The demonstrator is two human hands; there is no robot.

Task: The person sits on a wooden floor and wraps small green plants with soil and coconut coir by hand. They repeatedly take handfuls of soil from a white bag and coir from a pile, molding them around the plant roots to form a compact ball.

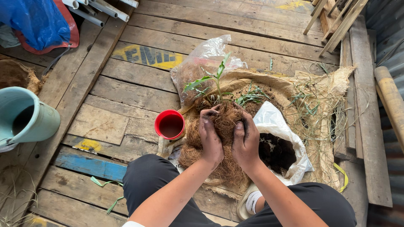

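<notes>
The coconut-fibre ball [225, 120] sits between the person's two hands, just above a loose heap of the same brown fibre [198, 151] on the burlap sheet [332, 84]. A small green seedling [216, 77] stands upright out of the top of the ball, so its roots look already wrapped; the fibre at the sides is still ragged and untied, and I see no string around it, so the shaping seems under way rather than finished.

The left hand [210, 138] is curled against the ball's left side, fingers closed onto the fibre. The right hand [246, 141] presses the right side the same way, fingers bent and gripping it. Both hands are dark with soil.

Around them, from the biggest down: the plank floor [126, 75], weathered, with patches of yellow and blue paint; the burlap sheet, strewn with dry grass; a blue tarp bundle [38, 21] at the far left corner; a pale green jug [25, 117] at the left; a white bag of dark soil [277, 147] just beside the right hand; a clear plastic bag [202, 63] behind the seedling; and a red cup [169, 124] near the left hand, holding something dark.

Nothing lies between the hands and the ball. The soil bag crowds the right side, and the cup stands close on the left.
</notes>
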